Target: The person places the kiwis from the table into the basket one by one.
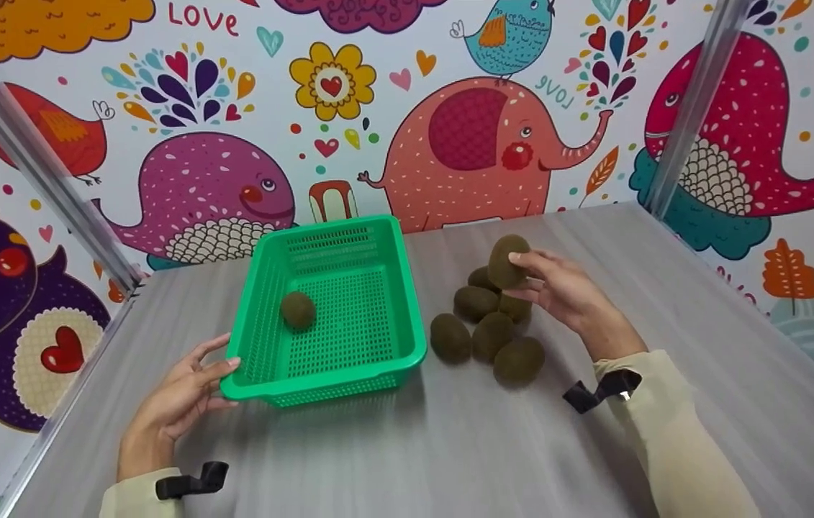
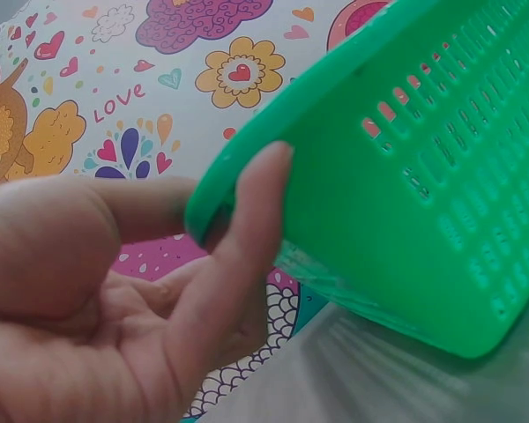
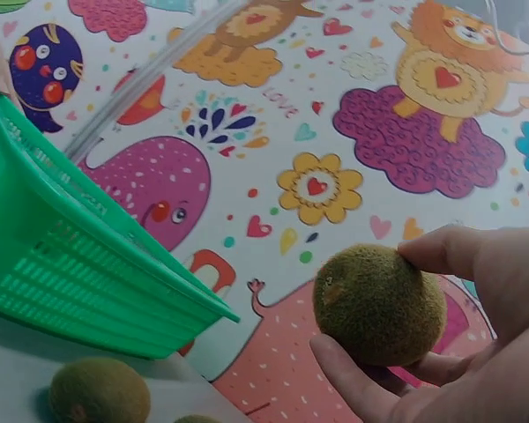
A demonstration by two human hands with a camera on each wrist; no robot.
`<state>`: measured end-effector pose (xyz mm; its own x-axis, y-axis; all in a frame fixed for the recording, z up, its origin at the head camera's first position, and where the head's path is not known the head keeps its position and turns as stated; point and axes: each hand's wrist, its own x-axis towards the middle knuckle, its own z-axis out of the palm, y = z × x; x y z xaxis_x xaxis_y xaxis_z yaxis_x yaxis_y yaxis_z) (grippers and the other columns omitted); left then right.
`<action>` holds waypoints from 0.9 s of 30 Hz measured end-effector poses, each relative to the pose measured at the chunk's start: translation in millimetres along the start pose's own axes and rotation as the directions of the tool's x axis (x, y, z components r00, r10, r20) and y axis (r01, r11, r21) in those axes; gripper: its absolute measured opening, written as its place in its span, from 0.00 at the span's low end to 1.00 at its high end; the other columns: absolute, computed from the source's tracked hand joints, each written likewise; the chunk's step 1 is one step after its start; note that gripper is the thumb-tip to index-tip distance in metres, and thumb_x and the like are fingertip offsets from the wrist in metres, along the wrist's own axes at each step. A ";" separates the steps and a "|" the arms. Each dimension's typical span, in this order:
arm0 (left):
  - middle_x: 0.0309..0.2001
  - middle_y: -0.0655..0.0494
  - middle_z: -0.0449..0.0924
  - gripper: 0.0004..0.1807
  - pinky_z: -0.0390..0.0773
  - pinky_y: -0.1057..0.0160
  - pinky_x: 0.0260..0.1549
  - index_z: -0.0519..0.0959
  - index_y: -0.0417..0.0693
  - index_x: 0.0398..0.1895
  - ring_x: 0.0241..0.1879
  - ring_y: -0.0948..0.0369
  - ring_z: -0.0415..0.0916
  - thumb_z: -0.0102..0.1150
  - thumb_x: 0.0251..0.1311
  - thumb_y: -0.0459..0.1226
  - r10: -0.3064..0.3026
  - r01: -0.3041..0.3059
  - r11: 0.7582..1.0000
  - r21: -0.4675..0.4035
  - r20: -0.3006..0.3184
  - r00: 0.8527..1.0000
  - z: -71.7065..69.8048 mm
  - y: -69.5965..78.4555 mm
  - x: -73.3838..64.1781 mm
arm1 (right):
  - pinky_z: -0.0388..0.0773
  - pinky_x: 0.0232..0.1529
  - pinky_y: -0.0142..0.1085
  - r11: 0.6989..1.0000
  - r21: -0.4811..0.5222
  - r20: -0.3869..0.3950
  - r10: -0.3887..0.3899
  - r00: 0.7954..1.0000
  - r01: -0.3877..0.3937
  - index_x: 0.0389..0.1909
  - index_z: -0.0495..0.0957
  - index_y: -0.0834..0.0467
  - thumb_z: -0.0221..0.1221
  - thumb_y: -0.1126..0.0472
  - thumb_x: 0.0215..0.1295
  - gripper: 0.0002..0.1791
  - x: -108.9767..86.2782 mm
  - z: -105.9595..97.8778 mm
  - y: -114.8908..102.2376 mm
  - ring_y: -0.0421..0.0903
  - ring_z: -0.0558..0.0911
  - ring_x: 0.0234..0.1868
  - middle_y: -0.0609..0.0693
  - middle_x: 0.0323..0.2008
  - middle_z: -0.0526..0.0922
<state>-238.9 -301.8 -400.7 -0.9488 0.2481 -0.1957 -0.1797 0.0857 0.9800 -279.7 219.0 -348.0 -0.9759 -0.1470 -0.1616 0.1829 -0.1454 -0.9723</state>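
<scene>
My left hand pinches the near left corner of a green plastic basket, thumb over the rim; the left wrist view shows the thumb on one side of that rim and other fingers beyond it. One brown fuzzy kiwi lies inside, toward the left wall. Raised over a cluster of several kiwis, my right hand grips another kiwi between thumb and fingers. The cluster lies on the table just right of the basket, its back part overlapped by the held kiwi and hand in the head view.
The grey wood-grain table meets walls printed with cartoon animals at the back and sides. Metal posts stand at the two back corners. Black straps circle both wrists.
</scene>
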 end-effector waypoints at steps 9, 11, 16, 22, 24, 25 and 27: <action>0.42 0.60 0.86 0.39 0.88 0.61 0.35 0.41 0.43 0.78 0.35 0.64 0.87 0.51 0.75 0.38 0.009 -0.009 1.000 -0.015 0.022 1.000 -1.0 -0.8 -0.5 | 0.79 0.63 0.42 1.000 -0.023 0.050 -0.009 0.999 0.010 0.73 0.57 0.59 0.56 0.52 0.74 0.33 8.7 39.7 -8.2 0.53 0.72 0.64 0.54 0.64 0.68; 0.41 0.60 0.86 0.39 0.88 0.61 0.35 0.40 0.43 0.78 0.35 0.64 0.87 0.51 0.75 0.38 0.007 -0.006 1.000 -0.014 0.020 1.000 -0.8 -0.3 0.2 | 0.77 0.65 0.43 1.000 -0.028 0.059 -0.009 0.998 0.010 0.73 0.57 0.58 0.57 0.52 0.74 0.33 11.5 49.1 -11.4 0.54 0.72 0.66 0.54 0.65 0.67; 0.40 0.60 0.86 0.41 0.88 0.61 0.35 0.38 0.42 0.79 0.35 0.64 0.86 0.51 0.75 0.38 0.000 0.000 1.000 -0.003 0.004 1.000 -0.1 1.6 1.0 | 0.77 0.66 0.45 0.998 -0.059 0.074 -0.017 0.997 0.021 0.71 0.61 0.56 0.58 0.51 0.73 0.31 16.4 71.9 -18.2 0.55 0.73 0.66 0.55 0.66 0.68; 0.39 0.61 0.86 0.41 0.88 0.60 0.35 0.39 0.43 0.79 0.35 0.65 0.86 0.52 0.75 0.39 -0.011 0.011 1.000 0.010 -0.007 1.000 1.3 2.5 0.3 | 0.79 0.63 0.44 0.998 -0.063 0.087 -0.015 0.996 0.021 0.70 0.63 0.56 0.59 0.53 0.72 0.30 24.1 95.7 -20.1 0.54 0.76 0.64 0.55 0.64 0.71; 0.39 0.61 0.85 0.41 0.88 0.60 0.36 0.40 0.43 0.79 0.35 0.65 0.86 0.52 0.74 0.39 -0.014 0.015 1.000 0.021 -0.013 1.000 1.7 2.3 0.1 | 0.79 0.63 0.45 0.998 -0.060 0.092 -0.010 0.996 0.015 0.69 0.64 0.57 0.59 0.54 0.72 0.29 27.2 102.3 -20.0 0.55 0.77 0.63 0.56 0.64 0.72; 0.39 0.61 0.85 0.41 0.88 0.60 0.36 0.40 0.43 0.79 0.36 0.65 0.86 0.52 0.74 0.39 -0.014 0.015 1.000 0.025 -0.014 1.000 1.5 2.2 -0.1 | 0.79 0.63 0.45 0.998 -0.058 0.099 -0.007 0.995 0.013 0.69 0.64 0.57 0.59 0.54 0.72 0.29 28.8 105.4 -19.9 0.55 0.78 0.63 0.57 0.64 0.73; 0.39 0.62 0.85 0.41 0.88 0.60 0.36 0.39 0.43 0.79 0.37 0.65 0.86 0.52 0.75 0.39 -0.014 0.014 0.999 0.029 -0.016 1.000 1.2 2.0 -0.6 | 0.78 0.64 0.47 0.999 -0.053 0.117 0.000 0.993 0.006 0.69 0.64 0.58 0.58 0.55 0.73 0.28 32.0 111.4 -19.9 0.56 0.78 0.63 0.58 0.64 0.72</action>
<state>-238.4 -300.6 -398.6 -0.9504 0.2311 -0.2083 -0.1853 0.1176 0.9756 -301.3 108.3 -315.0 -0.9552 -0.2601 -0.1412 0.1707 -0.0946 -0.9808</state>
